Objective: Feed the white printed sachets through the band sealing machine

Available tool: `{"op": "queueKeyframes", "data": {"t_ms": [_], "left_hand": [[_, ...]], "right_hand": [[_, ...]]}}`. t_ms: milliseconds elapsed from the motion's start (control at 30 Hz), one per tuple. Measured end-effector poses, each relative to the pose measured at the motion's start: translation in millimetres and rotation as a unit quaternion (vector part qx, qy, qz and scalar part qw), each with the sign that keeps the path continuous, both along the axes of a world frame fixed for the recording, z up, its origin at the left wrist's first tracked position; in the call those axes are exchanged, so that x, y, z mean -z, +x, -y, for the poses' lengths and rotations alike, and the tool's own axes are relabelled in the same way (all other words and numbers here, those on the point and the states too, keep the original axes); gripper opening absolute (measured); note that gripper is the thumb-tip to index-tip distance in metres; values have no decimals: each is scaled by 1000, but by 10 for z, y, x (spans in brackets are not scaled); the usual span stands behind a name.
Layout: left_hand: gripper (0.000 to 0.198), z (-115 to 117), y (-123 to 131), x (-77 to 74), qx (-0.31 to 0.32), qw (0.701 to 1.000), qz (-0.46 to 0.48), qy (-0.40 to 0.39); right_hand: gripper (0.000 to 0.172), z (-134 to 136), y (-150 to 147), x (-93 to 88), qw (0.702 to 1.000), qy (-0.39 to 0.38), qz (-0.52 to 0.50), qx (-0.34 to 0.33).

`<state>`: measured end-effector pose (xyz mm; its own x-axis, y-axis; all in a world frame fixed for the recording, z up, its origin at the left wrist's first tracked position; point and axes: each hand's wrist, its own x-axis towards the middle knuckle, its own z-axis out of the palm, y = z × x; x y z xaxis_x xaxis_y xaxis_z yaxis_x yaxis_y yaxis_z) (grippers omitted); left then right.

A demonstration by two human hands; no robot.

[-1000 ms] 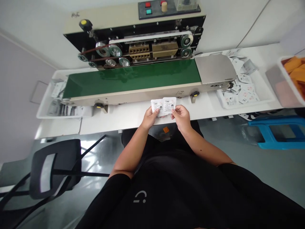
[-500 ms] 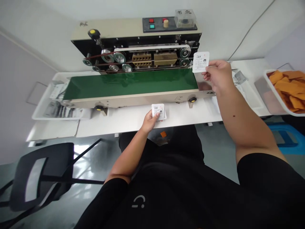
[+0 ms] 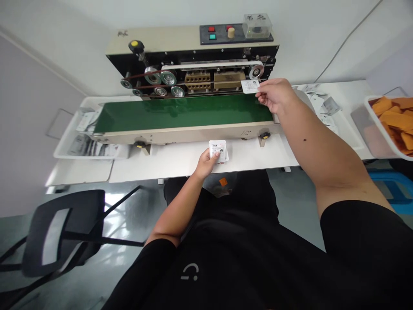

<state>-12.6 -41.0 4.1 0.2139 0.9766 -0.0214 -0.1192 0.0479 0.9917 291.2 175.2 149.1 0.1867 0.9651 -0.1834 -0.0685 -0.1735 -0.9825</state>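
Between the thumb and fingers of my right hand [image 3: 277, 95] is a small white printed sachet [image 3: 249, 86], tilted at the right end of the band sealing machine [image 3: 190, 47]. The sachet's top edge lies close to the rollers, above the green conveyor belt [image 3: 180, 113]; whether it is between them I cannot tell. My left hand [image 3: 206, 163] grips a small stack of similar white sachets [image 3: 218, 148] in front of the machine, above the table's near edge. The thumb rests on the top sachet's printed face.
A white tray with packets [image 3: 124, 151] sits under the belt's left end. More white sachets [image 3: 319, 107] lie in a tray at right, beside a clear bin [image 3: 368, 125] of orange packets [image 3: 396, 114]. A black chair [image 3: 64, 232] stands at left, a blue stool [image 3: 392, 189] at right.
My right hand has moved left and slightly inward with its sachet, which now tilts toward the machine's rollers. My left hand still holds its stack; the view has shifted a little.
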Motion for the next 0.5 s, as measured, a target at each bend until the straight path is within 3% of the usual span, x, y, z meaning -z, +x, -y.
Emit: {"op": "queueKeyframes", "data": {"t_ms": [100, 233, 367, 500], "left_hand": [[50, 1, -2, -5, 8, 1000, -5, 10], [51, -10, -4, 19, 7, 1000, 5, 11], [56, -43, 5, 56, -3, 1000, 17, 20], [59, -58, 14, 68, -4, 999, 7, 40]], "right_hand": [[10, 251, -153, -102, 999, 40, 26, 2], [19, 1086, -398, -33, 979, 183, 80, 40], [28, 1987, -729, 439, 980, 157, 107, -56], [40, 2396, -1048, 977, 986, 71, 123, -90]]}}
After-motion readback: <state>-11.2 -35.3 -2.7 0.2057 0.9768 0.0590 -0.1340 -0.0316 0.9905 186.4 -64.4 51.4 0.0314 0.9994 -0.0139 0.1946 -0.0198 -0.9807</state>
